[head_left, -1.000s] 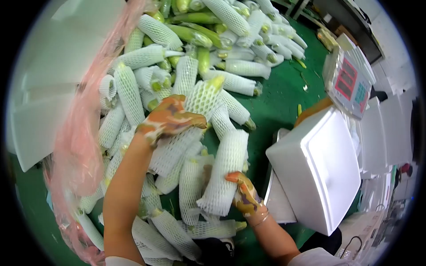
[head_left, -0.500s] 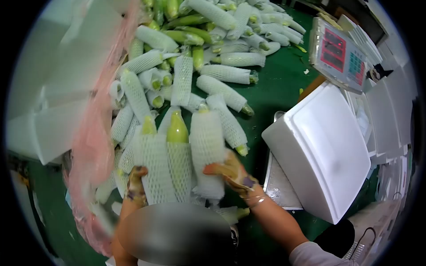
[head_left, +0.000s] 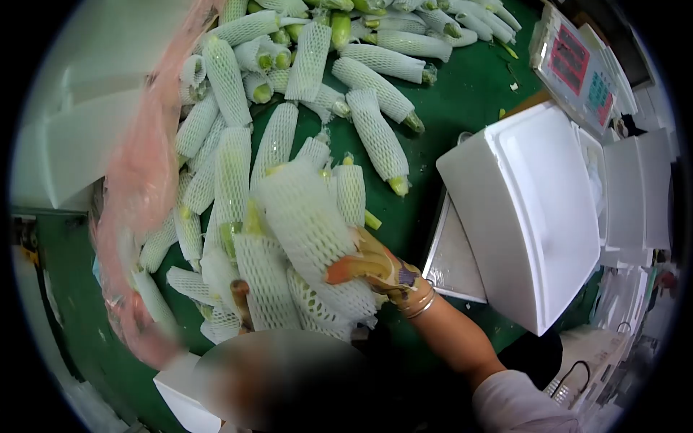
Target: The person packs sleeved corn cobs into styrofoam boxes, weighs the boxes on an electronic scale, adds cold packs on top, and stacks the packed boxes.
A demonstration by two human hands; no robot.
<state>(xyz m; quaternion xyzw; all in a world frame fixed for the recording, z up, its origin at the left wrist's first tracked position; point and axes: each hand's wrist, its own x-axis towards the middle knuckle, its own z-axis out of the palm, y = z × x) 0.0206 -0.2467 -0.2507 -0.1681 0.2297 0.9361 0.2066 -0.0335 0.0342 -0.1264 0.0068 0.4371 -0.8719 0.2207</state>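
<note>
My right hand point(head_left: 379, 270), in a stained glove, grips a thick white foam net sleeve point(head_left: 307, 216) around a long vegetable, which looks like an ear of corn. It leans up and to the left over other sleeved ears. Only the thumb and edge of my left hand point(head_left: 242, 299) show, pressed against the side of another net-sleeved ear point(head_left: 267, 281); the rest lies behind a blurred patch. Between my hands, a third net sleeve point(head_left: 317, 307) is partly covered. Several more net-sleeved ears point(head_left: 231, 173) lie just beyond.
The pile of sleeved ears point(head_left: 390, 61) spreads across the green table point(head_left: 469, 94). Pink plastic sheeting point(head_left: 148, 195) borders it on the left. To the right, a white foam box point(head_left: 530, 216) tilts over a metal tray point(head_left: 458, 260), near a scale display point(head_left: 574, 65).
The view has shifted, so the pile sits higher. My right hand has tilted its sleeved ear leftward over the others. My left hand has dropped lower and is now mostly hidden.
</note>
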